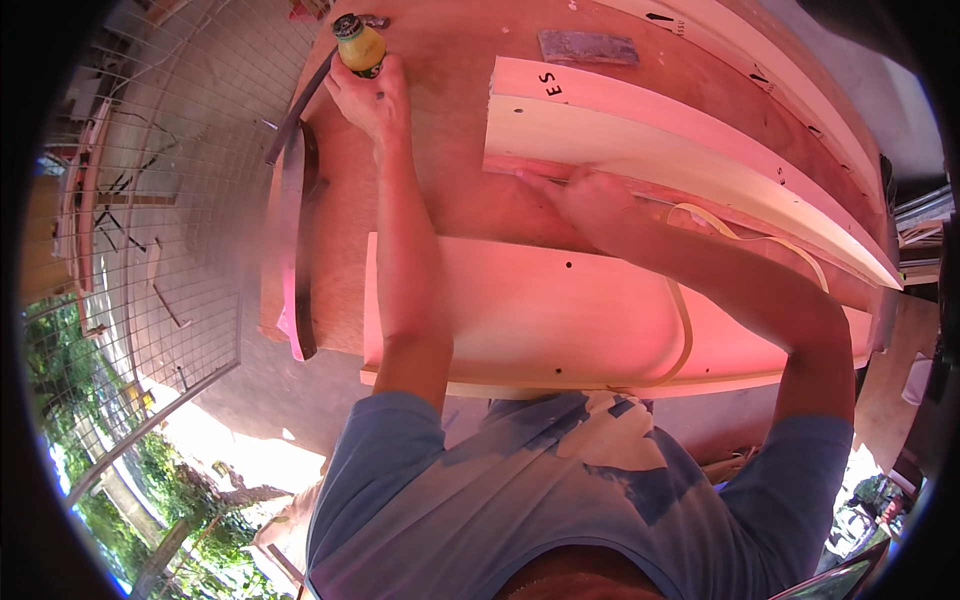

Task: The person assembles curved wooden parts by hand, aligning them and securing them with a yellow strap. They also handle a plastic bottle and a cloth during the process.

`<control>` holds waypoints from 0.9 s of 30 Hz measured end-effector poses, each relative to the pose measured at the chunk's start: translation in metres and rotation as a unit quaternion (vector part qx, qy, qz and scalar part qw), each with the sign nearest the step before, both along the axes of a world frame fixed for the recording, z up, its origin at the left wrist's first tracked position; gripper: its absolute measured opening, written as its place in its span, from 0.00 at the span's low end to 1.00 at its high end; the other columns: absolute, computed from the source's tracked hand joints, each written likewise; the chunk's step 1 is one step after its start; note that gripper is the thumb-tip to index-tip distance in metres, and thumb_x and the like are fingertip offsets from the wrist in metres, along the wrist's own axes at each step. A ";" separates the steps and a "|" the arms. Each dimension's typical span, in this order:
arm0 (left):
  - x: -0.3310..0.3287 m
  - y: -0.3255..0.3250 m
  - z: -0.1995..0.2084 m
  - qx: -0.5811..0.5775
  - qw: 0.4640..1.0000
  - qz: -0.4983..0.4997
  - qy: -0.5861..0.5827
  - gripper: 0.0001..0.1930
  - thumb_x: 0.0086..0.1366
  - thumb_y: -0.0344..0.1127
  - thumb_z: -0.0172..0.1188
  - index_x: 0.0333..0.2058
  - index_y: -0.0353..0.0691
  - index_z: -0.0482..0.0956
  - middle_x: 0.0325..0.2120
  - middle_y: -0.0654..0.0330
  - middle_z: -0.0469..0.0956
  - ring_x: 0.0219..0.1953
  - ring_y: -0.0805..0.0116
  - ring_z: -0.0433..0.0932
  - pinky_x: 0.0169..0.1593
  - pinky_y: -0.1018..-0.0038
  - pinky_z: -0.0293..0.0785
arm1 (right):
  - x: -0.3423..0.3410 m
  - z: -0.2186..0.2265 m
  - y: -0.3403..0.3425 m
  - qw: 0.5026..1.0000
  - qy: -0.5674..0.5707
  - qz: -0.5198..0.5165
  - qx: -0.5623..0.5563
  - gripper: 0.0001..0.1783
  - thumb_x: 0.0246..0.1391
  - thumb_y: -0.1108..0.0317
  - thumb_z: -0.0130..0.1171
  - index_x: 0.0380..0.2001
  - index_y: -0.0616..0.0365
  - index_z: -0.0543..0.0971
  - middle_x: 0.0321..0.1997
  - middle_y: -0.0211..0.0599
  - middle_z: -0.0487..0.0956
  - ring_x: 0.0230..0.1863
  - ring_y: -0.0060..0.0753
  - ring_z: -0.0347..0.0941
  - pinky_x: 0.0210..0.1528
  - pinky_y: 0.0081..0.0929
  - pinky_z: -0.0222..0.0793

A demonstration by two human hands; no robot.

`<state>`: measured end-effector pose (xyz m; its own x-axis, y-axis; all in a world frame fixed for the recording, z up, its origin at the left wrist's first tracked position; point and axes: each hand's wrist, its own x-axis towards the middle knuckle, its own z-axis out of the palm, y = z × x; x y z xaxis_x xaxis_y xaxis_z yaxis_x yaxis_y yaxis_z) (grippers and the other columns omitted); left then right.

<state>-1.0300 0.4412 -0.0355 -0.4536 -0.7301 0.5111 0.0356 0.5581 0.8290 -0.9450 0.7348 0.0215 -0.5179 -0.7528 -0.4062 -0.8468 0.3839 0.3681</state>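
At the table's far left, my left hand (374, 100) is closed around a small glass jar (360, 48) with yellow contents and a dark lid. My right hand (592, 205) reaches over the near edge of a long pale board (640, 135) with dark printed marks. Its index finger is stretched out and touches the board's edge near the left end, while the other fingers curl and are partly hidden. I see nothing held in it. A thin yellowish strip (745, 232) loops out beside my right forearm. Closest to my body lies a wide pale panel (520, 310) with small dark holes.
More pale boards (740, 60) lie at the far right of the reddish wooden table (440, 110). A flat grey-brown block (588, 47) sits behind the printed board. A dark curved strip (300, 240) runs along the table's left edge, near a wire mesh fence (170, 190).
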 end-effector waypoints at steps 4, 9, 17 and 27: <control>0.000 -0.001 -0.001 -0.025 0.999 0.013 0.017 0.32 0.51 0.41 0.68 0.54 0.30 0.75 0.44 0.50 0.74 0.43 0.52 0.78 0.47 0.59 0.76 | 0.001 -0.001 -0.032 0.991 -0.111 -0.076 -0.017 0.45 0.56 0.72 0.57 0.77 0.53 0.54 0.28 0.32 0.83 0.27 0.31 0.81 0.27 0.31 0.75; 0.000 -0.002 -0.004 -0.028 1.000 0.006 -0.004 0.31 0.51 0.40 0.68 0.53 0.30 0.75 0.42 0.51 0.74 0.43 0.52 0.78 0.47 0.59 0.76 | 0.001 -0.005 -0.051 0.960 -0.183 -0.151 -0.146 0.45 0.55 0.75 0.54 0.76 0.59 0.54 0.26 0.36 0.83 0.24 0.38 0.79 0.25 0.38 0.73; 0.000 -0.004 -0.005 -0.030 0.999 -0.003 0.023 0.30 0.52 0.39 0.68 0.53 0.31 0.75 0.41 0.50 0.74 0.41 0.53 0.78 0.46 0.59 0.76 | 0.031 -0.007 0.018 0.941 -0.089 -0.260 -0.198 0.24 0.57 0.73 0.54 0.58 0.67 0.71 0.24 0.46 0.81 0.23 0.43 0.78 0.26 0.43 0.73; 0.000 -0.001 0.001 -0.015 1.000 0.004 -0.005 0.30 0.51 0.39 0.68 0.52 0.31 0.75 0.41 0.50 0.74 0.42 0.51 0.77 0.47 0.59 0.76 | 0.026 0.005 -0.009 0.814 -0.248 -0.466 -0.244 0.14 0.62 0.67 0.50 0.35 0.67 0.81 0.25 0.47 0.81 0.25 0.46 0.79 0.26 0.44 0.75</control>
